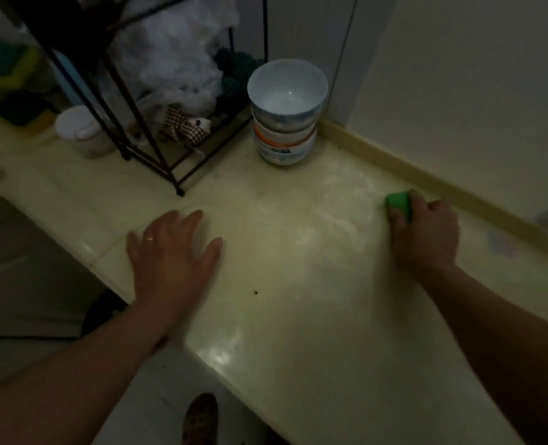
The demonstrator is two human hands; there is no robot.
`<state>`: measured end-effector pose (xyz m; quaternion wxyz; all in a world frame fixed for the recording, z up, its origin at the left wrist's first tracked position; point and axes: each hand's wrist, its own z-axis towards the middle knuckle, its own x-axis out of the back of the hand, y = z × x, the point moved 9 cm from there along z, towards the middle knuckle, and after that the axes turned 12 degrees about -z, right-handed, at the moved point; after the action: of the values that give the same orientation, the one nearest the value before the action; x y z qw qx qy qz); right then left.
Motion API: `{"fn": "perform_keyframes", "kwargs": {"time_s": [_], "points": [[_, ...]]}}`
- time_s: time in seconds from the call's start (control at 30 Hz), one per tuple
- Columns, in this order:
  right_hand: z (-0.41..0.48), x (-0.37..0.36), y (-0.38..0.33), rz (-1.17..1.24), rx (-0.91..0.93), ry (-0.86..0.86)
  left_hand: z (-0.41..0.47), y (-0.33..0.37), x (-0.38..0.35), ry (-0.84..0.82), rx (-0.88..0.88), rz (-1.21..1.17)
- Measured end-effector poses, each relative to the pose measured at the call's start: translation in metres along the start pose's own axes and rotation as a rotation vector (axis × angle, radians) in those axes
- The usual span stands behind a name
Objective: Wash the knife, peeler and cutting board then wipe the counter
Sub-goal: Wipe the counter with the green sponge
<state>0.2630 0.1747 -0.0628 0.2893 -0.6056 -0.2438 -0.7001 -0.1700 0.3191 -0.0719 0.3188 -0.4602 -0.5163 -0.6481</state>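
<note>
Counter: The cream counter (pixel 298 284) fills the view. Its front edge runs from the lower right up to the left, and a raised lip borders its far-right edge against the wall. You are on the last step, wiping the counter. No knife, peeler or cutting board is in view, so judge the washing as finished or out of frame.

Wet zone: A pale, streaky film (pixel 330 207) lies between the bowls and your right hand, near the far-right edge.

Wire rack: A black rack (pixel 150 146) stands at the back-left of the surface, with a white lidded cup just beside it.

Bowl stack: Stacked white bowls (pixel 285 114) stand in the back corner beside the rack, well apart from both hands.

Left hand: Your left hand (pixel 173 255) lies flat near the front edge, fingers spread, holding nothing. It acts as a brace.

Right hand: Your right hand (pixel 426 232) is curled around the sponge and presses it down near the far-right edge.

Sponge: The green sponge (pixel 397 203) sits on the surface, mostly covered by the fingers. Its exposed end points toward the bowls. Its long axis cannot be determined.

Crumb: A dark speck (pixel 256 292) lies mid-surface toward the front edge.

Next move: Draw the sponge toward the front edge across the streaks, then take in the speck. Keep downward pressure even.
</note>
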Motion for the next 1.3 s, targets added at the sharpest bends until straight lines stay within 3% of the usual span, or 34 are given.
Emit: {"fn": "perform_keyframes", "kwargs": {"time_s": [0.13,0.3,0.5,0.7,0.8,0.9,1.03,1.1,1.17,1.23,1.3], "points": [[0.026,-0.005,-0.099,0.064,0.17,0.047,0.0,-0.009,0.002,0.095,-0.012,0.052],[0.057,-0.012,-0.147,-0.027,0.279,0.002,-0.001,-0.012,0.004,0.113,-0.015,0.0],[-0.057,0.007,-0.175,0.03,0.419,-0.061,-0.001,-0.008,0.007,0.08,0.011,0.007],[-0.122,0.018,-0.31,0.176,0.611,-0.052,0.001,-0.012,0.006,0.106,0.004,-0.118],[-0.078,0.019,-0.315,0.192,0.473,0.017,0.0,-0.021,0.007,0.152,0.021,-0.253],[-0.029,0.011,-0.32,0.012,0.333,0.068,-0.002,-0.026,0.01,0.176,-0.002,-0.334],[-0.051,0.008,-0.345,-0.042,0.425,0.008,-0.001,-0.033,0.018,0.159,0.006,-0.548],[-0.093,0.024,-0.338,0.072,0.578,-0.076,0.0,-0.039,0.023,0.122,0.033,-0.713],[-0.123,0.039,-0.293,0.13,0.563,-0.119,-0.001,-0.047,0.029,0.064,0.024,-0.802],[-0.132,0.045,-0.202,0.074,0.322,-0.058,-0.002,-0.06,0.034,-0.018,-0.026,-0.773],[-0.156,0.047,-0.112,0.021,-0.033,-0.039,0.0,-0.076,0.034,-0.094,-0.065,-0.685]]}}
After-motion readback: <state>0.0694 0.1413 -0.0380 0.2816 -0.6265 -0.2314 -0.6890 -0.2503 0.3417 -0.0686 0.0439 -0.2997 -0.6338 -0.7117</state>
